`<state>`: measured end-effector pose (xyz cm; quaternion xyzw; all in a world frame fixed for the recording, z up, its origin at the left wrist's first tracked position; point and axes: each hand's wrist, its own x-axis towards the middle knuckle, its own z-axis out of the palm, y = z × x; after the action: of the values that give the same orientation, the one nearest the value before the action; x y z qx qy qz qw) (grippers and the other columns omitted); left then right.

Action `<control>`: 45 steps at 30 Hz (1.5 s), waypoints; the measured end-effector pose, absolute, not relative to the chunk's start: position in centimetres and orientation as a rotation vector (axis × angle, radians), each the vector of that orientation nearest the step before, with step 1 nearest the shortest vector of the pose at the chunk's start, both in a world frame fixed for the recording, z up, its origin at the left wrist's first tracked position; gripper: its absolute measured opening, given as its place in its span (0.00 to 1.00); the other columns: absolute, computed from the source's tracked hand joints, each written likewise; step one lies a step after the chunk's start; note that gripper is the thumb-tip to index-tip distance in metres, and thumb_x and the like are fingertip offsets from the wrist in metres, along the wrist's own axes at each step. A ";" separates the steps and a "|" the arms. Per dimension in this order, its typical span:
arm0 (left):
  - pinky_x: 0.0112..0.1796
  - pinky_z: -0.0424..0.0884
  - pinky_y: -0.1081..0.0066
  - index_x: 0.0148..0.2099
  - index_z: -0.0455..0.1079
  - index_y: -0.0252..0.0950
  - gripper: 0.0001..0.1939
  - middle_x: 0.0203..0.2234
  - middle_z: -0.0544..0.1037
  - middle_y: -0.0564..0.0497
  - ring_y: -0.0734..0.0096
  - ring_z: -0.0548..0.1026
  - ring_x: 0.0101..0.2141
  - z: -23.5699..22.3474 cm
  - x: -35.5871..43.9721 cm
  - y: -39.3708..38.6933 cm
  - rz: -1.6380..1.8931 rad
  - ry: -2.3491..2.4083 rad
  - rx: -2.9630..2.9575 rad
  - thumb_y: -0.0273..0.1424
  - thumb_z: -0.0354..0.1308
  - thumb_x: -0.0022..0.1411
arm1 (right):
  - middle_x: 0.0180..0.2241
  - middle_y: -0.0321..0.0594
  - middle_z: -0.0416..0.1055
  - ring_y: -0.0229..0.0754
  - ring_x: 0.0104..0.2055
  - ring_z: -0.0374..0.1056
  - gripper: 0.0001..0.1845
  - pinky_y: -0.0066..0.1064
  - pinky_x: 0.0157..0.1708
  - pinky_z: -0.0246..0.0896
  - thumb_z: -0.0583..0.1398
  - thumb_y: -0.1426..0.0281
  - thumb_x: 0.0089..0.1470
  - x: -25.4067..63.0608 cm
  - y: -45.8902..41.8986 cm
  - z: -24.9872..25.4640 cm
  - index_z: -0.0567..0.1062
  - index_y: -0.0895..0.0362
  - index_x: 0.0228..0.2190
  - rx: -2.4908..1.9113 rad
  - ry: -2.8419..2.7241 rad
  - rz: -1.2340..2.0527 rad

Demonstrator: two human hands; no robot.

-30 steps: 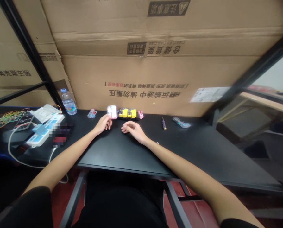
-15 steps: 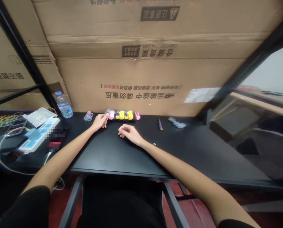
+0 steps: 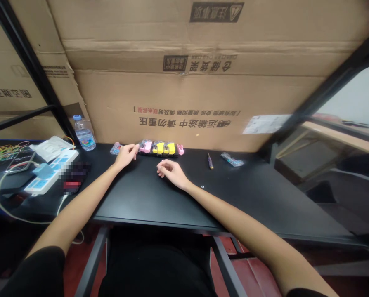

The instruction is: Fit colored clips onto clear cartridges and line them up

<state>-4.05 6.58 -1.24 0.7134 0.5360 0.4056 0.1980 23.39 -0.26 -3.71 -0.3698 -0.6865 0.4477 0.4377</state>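
Note:
A row of small pink and yellow toy-like pieces [image 3: 161, 148] lies at the far edge of the black table [image 3: 265, 198], against the cardboard. My left hand [image 3: 125, 154] rests on the table with its fingertips just left of the pink end piece, holding nothing. My right hand [image 3: 170, 172] lies loosely curled on the tabletop in front of the row, apart from it and holding nothing. A small clear packet [image 3: 115, 148] lies just left of my left hand.
Large cardboard boxes [image 3: 187, 82] wall off the back. A water bottle [image 3: 84, 133], a white power strip [image 3: 53, 171] with cables, a white pouch and coloured rubber bands [image 3: 3, 151] sit at the left. A small screwdriver [image 3: 209, 161] and another clear packet [image 3: 232, 159] lie to the right.
My left hand laid the pink-white piece down at the left end of the row and now rests beside it, holding nothing. My right hand has barely moved.

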 end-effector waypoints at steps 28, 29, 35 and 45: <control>0.30 0.70 0.73 0.25 0.75 0.39 0.20 0.20 0.77 0.51 0.71 0.72 0.22 0.1 -4.8 4.5 0.917 1.143 2.389 0.42 0.61 0.68 | 0.35 0.53 0.82 0.59 0.40 0.78 0.21 0.44 0.41 0.70 0.63 0.50 0.62 33.9 6.5 -3.7 0.71 0.51 0.28 -1.554 -1.758 0.092; 0.30 0.70 0.73 0.25 0.75 0.39 0.20 0.21 0.77 0.51 0.72 0.72 0.22 0.0 -4.1 4.2 0.929 1.107 2.387 0.42 0.61 0.68 | 0.33 0.52 0.81 0.58 0.39 0.78 0.22 0.43 0.40 0.70 0.63 0.49 0.61 34.0 6.4 -3.4 0.69 0.51 0.26 -1.554 -1.729 0.107; 0.36 0.74 0.69 0.26 0.76 0.39 0.19 0.23 0.78 0.49 0.68 0.74 0.26 0.1 -1.9 3.5 0.953 1.014 2.375 0.41 0.61 0.69 | 0.39 0.50 0.81 0.51 0.39 0.78 0.17 0.42 0.42 0.73 0.61 0.51 0.62 33.1 5.4 -2.2 0.69 0.52 0.35 -1.417 -1.545 0.213; 0.64 0.67 0.52 0.71 0.66 0.45 0.35 0.66 0.73 0.42 0.49 0.76 0.59 0.6 1.0 0.4 0.965 1.084 2.489 0.46 0.68 0.66 | 0.37 0.36 0.74 0.45 0.31 0.78 0.32 0.42 0.36 0.80 0.67 0.58 0.57 25.9 1.4 -3.0 0.65 0.52 0.59 -0.924 -1.533 1.115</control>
<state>0.99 0.44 0.57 0.8567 0.3729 0.3320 0.1298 25.93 1.43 -3.01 -0.3810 -0.6320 0.4600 0.4938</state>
